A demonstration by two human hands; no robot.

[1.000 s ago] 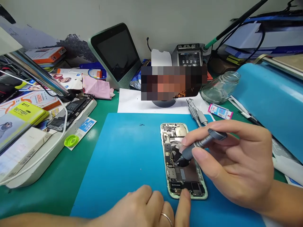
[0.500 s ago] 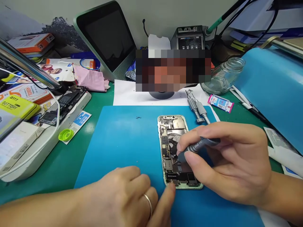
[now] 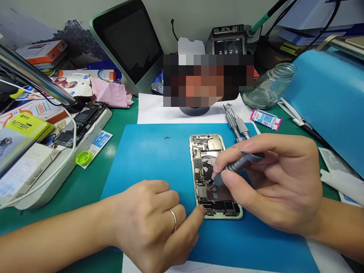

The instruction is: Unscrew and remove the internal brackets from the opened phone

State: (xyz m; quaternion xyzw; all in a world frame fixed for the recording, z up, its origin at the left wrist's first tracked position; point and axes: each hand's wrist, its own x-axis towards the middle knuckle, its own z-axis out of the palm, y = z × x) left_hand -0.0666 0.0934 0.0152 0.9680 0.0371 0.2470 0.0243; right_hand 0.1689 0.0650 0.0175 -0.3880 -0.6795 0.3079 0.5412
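An opened phone point(image 3: 204, 151) with a pale green frame lies face down on the blue mat point(image 3: 150, 155), its circuit boards exposed. My right hand point(image 3: 275, 185) is closed around a grey precision screwdriver point(image 3: 240, 163), whose tip touches the inside of the phone near its middle. My left hand point(image 3: 155, 223), wearing a ring, rests on the mat with fingers curled; one fingertip presses against the phone's lower left corner.
Two more screwdrivers point(image 3: 237, 125) lie just beyond the phone. A glass jar point(image 3: 269, 91), a soldering station point(image 3: 229, 40), a smart display point(image 3: 127, 41), a green cap point(image 3: 82, 157), a disassembled phone on a white heating pad point(image 3: 76, 127) and a rolled blue mat point(image 3: 330, 98) surround the work area.
My left hand has come further into view and slid up beside the phone's lower left corner. The view has shifted downward slightly. My right hand keeps the screwdriver on the phone.
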